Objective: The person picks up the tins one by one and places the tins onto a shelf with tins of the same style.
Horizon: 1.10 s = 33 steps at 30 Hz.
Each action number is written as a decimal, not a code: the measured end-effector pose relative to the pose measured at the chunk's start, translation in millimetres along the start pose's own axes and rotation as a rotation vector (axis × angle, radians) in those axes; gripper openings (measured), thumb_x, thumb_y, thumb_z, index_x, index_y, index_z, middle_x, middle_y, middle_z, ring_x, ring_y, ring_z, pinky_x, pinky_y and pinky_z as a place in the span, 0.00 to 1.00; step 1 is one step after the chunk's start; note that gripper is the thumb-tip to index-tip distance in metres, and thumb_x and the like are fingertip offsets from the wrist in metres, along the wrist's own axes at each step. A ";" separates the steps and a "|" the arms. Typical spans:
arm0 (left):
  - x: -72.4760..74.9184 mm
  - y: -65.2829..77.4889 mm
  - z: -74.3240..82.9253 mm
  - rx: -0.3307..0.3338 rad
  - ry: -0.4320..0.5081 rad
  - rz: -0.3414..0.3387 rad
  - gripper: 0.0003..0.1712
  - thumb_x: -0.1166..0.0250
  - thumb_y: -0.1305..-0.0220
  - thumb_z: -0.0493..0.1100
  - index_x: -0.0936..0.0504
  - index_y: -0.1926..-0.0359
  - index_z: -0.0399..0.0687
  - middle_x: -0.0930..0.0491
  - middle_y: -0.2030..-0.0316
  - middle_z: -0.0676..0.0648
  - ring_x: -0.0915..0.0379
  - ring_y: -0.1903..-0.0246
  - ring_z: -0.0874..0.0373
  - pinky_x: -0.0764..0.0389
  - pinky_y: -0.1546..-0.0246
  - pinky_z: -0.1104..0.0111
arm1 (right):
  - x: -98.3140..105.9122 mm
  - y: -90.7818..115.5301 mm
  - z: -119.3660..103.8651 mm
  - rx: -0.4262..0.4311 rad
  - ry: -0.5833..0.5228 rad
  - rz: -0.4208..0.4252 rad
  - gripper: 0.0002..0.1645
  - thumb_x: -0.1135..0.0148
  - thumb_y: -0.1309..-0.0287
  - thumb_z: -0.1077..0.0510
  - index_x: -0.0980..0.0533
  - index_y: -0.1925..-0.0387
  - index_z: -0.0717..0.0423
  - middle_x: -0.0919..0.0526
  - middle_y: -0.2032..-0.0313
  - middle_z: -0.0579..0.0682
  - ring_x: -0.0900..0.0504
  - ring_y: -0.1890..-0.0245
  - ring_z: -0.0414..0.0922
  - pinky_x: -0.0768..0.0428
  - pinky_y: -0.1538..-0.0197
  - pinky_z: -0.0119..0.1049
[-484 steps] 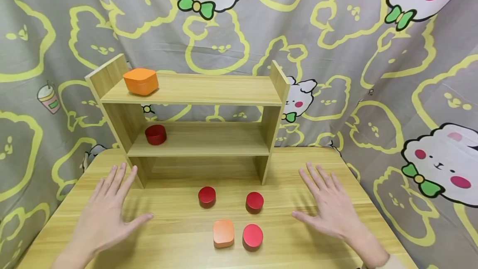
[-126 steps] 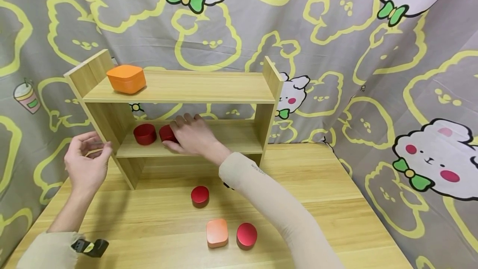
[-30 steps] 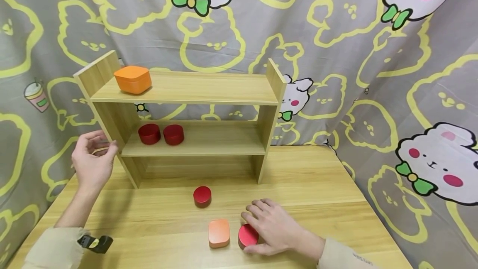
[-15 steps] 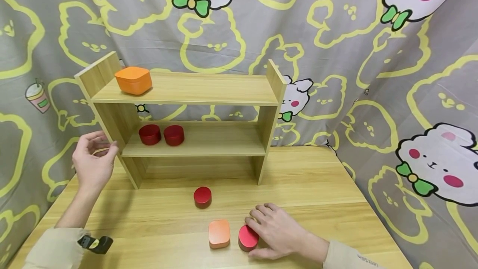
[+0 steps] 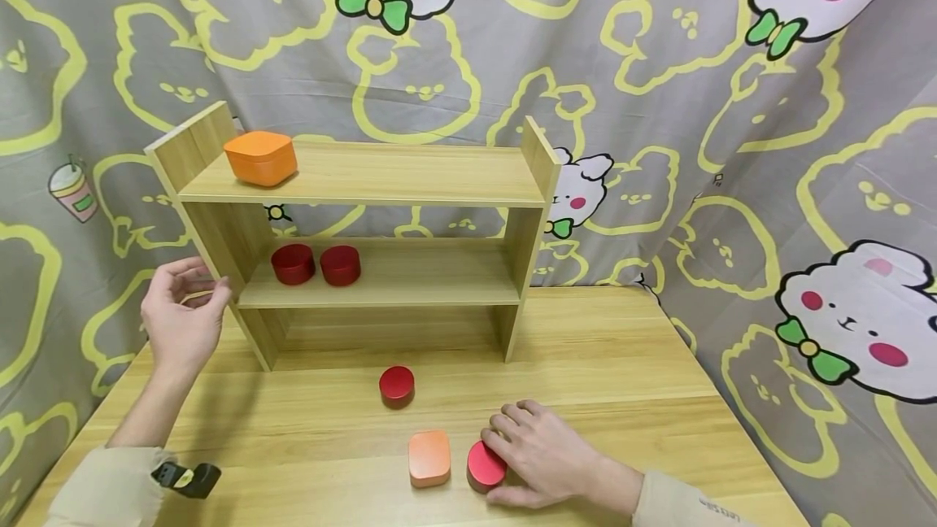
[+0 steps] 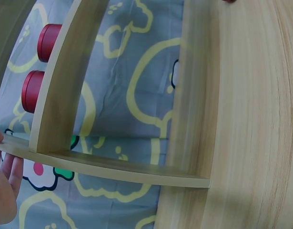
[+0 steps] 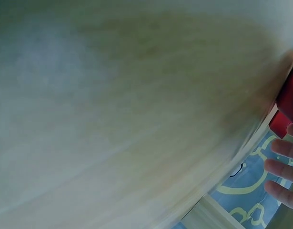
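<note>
My left hand [image 5: 183, 315] grips the left side panel of the wooden shelf [image 5: 381, 291], its thumb in front and fingers behind. The left wrist view shows this hand [image 6: 4, 195] around the panel edge [image 6: 113, 171]. On the table, my right hand [image 5: 545, 454] lies beside a red round tin [image 5: 486, 462]; index finger and thumb reach its far and near edges. Fingers [image 7: 284, 169] look stretched out in the right wrist view, close to the red tin [image 7: 290, 100]. Left of that tin sits an orange rounded-square tin [image 5: 429, 458].
Another red round tin [image 5: 397, 385] stands farther back on the table [image 5: 622, 364]. Two red tins, a left one [image 5: 293, 264] and a right one [image 5: 340, 265], share the middle board. An orange tin [image 5: 261, 158] occupies the top board. Patterned curtain [image 5: 659, 104] hangs behind.
One red tin went from the table to the middle board, beside the first. My left hand took hold of the side panel. Lately my right hand shifted slightly right against the still tin.
</note>
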<state>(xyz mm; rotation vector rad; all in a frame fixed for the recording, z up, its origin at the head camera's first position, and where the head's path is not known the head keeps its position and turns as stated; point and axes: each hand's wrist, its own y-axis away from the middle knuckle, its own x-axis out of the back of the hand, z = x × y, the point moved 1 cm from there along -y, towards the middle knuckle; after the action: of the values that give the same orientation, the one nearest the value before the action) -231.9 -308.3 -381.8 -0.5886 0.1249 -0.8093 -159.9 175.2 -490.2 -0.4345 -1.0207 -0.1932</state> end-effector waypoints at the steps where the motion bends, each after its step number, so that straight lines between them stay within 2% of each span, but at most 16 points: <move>1: 0.0 0.0 -0.1 -0.001 0.000 0.000 0.20 0.32 0.39 0.28 0.18 0.47 0.49 0.22 0.63 0.70 0.22 0.66 0.79 0.21 0.63 0.91 | 0.0 -0.1 -0.1 0.001 0.000 0.002 0.44 0.57 0.36 0.15 0.20 0.49 0.44 0.15 0.56 0.42 0.14 0.55 0.43 0.12 0.49 0.39; 20: 0.4 0.8 2.1 -0.007 0.003 -0.006 0.20 0.32 0.39 0.29 0.17 0.48 0.49 0.22 0.63 0.70 0.22 0.66 0.79 0.21 0.64 0.92 | 0.7 -5.1 0.4 0.018 -0.009 0.035 0.39 0.54 0.36 0.16 0.21 0.57 0.43 0.17 0.63 0.40 0.17 0.60 0.41 0.13 0.52 0.37; 33: 0.5 0.7 0.7 -0.005 0.001 -0.004 0.20 0.32 0.38 0.29 0.17 0.47 0.49 0.22 0.63 0.69 0.22 0.66 0.79 0.21 0.63 0.91 | 1.0 -6.4 2.3 0.028 -0.026 0.046 0.39 0.53 0.37 0.16 0.22 0.59 0.43 0.18 0.63 0.40 0.17 0.59 0.42 0.13 0.51 0.37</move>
<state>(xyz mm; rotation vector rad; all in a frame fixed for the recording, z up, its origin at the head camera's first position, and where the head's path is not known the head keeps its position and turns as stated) -230.9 -307.9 -381.6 -0.5934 0.1271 -0.8134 -163.4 170.6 -486.7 -0.4353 -1.0373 -0.1325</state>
